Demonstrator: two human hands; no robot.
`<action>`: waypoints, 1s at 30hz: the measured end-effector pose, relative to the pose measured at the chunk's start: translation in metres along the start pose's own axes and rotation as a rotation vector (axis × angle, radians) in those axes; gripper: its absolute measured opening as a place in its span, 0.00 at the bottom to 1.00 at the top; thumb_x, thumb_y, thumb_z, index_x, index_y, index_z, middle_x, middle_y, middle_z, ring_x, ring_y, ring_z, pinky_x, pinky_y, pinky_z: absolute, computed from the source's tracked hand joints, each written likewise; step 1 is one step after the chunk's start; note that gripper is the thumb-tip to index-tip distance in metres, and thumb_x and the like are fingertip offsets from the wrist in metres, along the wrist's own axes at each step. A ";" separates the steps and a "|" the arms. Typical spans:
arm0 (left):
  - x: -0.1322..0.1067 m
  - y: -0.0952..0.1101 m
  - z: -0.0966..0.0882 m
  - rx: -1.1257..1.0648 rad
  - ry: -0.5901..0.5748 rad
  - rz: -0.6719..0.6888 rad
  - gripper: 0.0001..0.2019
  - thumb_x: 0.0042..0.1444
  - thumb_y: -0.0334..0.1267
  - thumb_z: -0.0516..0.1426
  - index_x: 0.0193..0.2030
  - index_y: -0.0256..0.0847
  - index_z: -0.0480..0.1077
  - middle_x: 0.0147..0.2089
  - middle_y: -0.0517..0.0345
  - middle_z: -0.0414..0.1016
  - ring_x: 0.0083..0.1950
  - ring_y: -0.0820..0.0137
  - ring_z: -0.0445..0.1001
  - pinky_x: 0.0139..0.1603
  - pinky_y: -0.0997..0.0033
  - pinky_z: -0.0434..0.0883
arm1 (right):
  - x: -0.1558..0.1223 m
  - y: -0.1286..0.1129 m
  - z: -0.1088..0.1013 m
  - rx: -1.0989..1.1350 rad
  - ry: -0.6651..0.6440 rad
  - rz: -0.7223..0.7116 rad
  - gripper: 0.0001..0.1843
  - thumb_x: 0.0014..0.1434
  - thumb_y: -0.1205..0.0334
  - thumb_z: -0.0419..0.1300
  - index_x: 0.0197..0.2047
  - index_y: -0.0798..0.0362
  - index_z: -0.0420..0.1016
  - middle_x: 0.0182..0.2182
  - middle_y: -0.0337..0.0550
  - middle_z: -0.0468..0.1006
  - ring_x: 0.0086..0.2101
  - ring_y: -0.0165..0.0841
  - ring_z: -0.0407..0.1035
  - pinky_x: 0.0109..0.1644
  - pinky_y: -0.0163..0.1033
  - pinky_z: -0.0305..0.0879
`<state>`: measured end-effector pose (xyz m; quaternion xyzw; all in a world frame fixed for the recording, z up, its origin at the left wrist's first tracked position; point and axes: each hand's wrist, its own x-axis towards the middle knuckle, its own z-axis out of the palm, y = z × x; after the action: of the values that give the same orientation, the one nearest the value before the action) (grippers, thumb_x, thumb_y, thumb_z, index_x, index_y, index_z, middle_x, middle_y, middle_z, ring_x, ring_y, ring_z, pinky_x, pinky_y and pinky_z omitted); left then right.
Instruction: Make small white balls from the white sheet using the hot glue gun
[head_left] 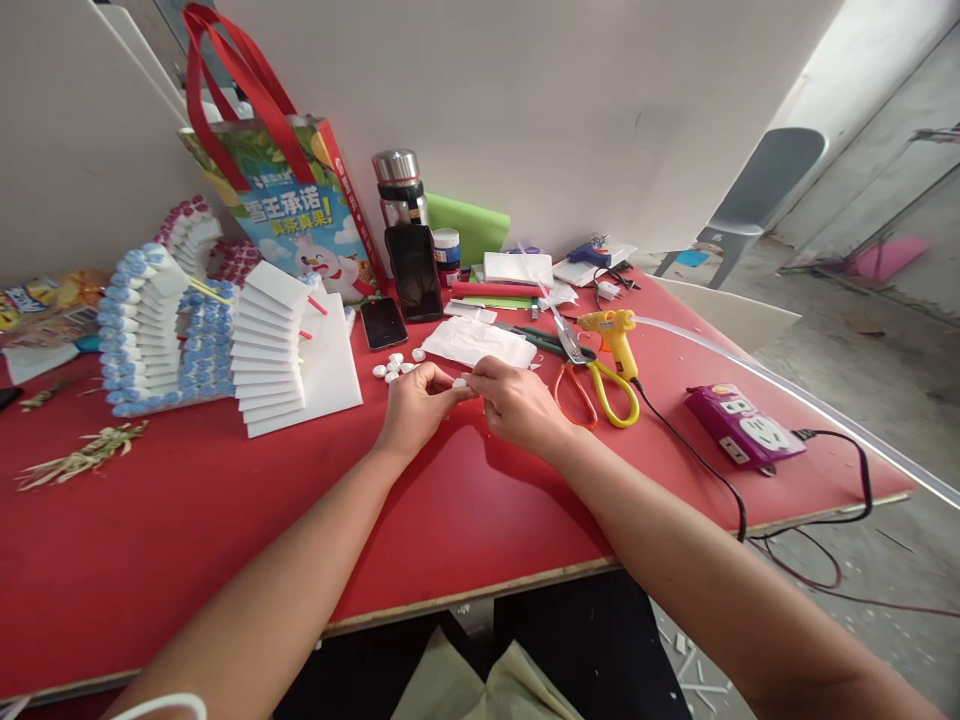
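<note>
My left hand [417, 402] and my right hand [516, 400] meet over the middle of the red table [225, 540]. Both pinch one small white piece [460, 383] between their fingertips. Just beyond the left hand lie several small white caps [395, 366] in a loose cluster. A sheet of white paper [474, 341] lies right behind my hands. To the right of my right hand are scissors with orange and yellow handles [596, 385] and a yellow hot glue gun [613, 335].
A white stepped foam model with blue-capped pieces [217, 345] stands at the left. Behind it are a printed bag with red handles [300, 205], a steel flask [399, 185] and two phones [412, 270]. A purple power strip [742, 425] with black cords sits at the right. A grey chair [757, 195] stands beyond.
</note>
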<state>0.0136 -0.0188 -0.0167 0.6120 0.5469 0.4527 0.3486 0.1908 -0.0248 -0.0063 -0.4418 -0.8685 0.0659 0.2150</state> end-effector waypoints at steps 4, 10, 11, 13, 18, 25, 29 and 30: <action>0.000 -0.005 0.001 0.129 0.031 0.049 0.17 0.49 0.50 0.68 0.26 0.41 0.71 0.22 0.62 0.74 0.25 0.71 0.69 0.29 0.70 0.65 | 0.001 -0.005 -0.001 -0.095 -0.078 0.013 0.21 0.58 0.73 0.52 0.52 0.58 0.77 0.48 0.52 0.75 0.35 0.36 0.70 0.31 0.39 0.55; 0.002 -0.011 0.001 0.389 0.074 0.217 0.15 0.54 0.49 0.65 0.26 0.42 0.69 0.29 0.55 0.79 0.31 0.66 0.73 0.35 0.65 0.65 | 0.001 -0.011 0.002 -0.183 -0.139 0.044 0.17 0.58 0.69 0.54 0.49 0.59 0.76 0.48 0.53 0.74 0.34 0.38 0.71 0.29 0.42 0.53; 0.003 -0.012 0.001 0.425 0.082 0.241 0.15 0.54 0.49 0.65 0.26 0.42 0.69 0.30 0.55 0.79 0.31 0.65 0.74 0.35 0.65 0.64 | 0.001 -0.012 0.003 -0.178 -0.135 0.050 0.17 0.59 0.69 0.54 0.49 0.58 0.76 0.48 0.53 0.74 0.35 0.39 0.71 0.29 0.43 0.55; 0.004 -0.013 0.000 0.476 0.097 0.276 0.15 0.55 0.48 0.65 0.27 0.42 0.68 0.30 0.54 0.79 0.31 0.64 0.74 0.35 0.64 0.63 | 0.000 -0.013 0.004 -0.163 -0.119 0.060 0.18 0.60 0.68 0.53 0.51 0.58 0.76 0.49 0.54 0.74 0.37 0.40 0.72 0.31 0.43 0.57; 0.005 -0.014 0.000 0.435 0.105 0.300 0.12 0.57 0.44 0.64 0.28 0.42 0.69 0.31 0.54 0.79 0.33 0.63 0.74 0.37 0.64 0.65 | 0.000 -0.015 0.006 -0.118 -0.071 0.073 0.18 0.63 0.66 0.53 0.52 0.58 0.77 0.50 0.54 0.74 0.39 0.39 0.73 0.34 0.41 0.60; 0.006 -0.013 0.003 0.259 0.070 0.257 0.10 0.55 0.43 0.65 0.32 0.41 0.72 0.31 0.57 0.78 0.33 0.66 0.74 0.36 0.66 0.67 | -0.002 -0.011 0.007 -0.012 0.065 0.140 0.16 0.66 0.63 0.52 0.44 0.55 0.82 0.44 0.50 0.78 0.33 0.34 0.71 0.32 0.39 0.56; 0.006 -0.009 0.004 -0.083 -0.048 0.099 0.15 0.51 0.49 0.69 0.36 0.40 0.75 0.28 0.60 0.74 0.29 0.69 0.71 0.32 0.69 0.66 | 0.001 -0.002 0.005 0.246 0.262 0.184 0.16 0.65 0.62 0.55 0.33 0.54 0.83 0.34 0.45 0.78 0.30 0.31 0.69 0.34 0.37 0.59; 0.006 -0.007 0.005 -0.167 -0.069 0.064 0.16 0.49 0.49 0.70 0.36 0.40 0.76 0.27 0.61 0.74 0.29 0.70 0.70 0.32 0.69 0.66 | 0.002 0.001 0.005 0.328 0.301 0.198 0.15 0.64 0.62 0.56 0.31 0.55 0.82 0.31 0.44 0.77 0.30 0.31 0.69 0.35 0.37 0.60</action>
<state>0.0153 -0.0112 -0.0238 0.6132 0.4750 0.4864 0.4022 0.1883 -0.0224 -0.0105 -0.4888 -0.7567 0.1602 0.4035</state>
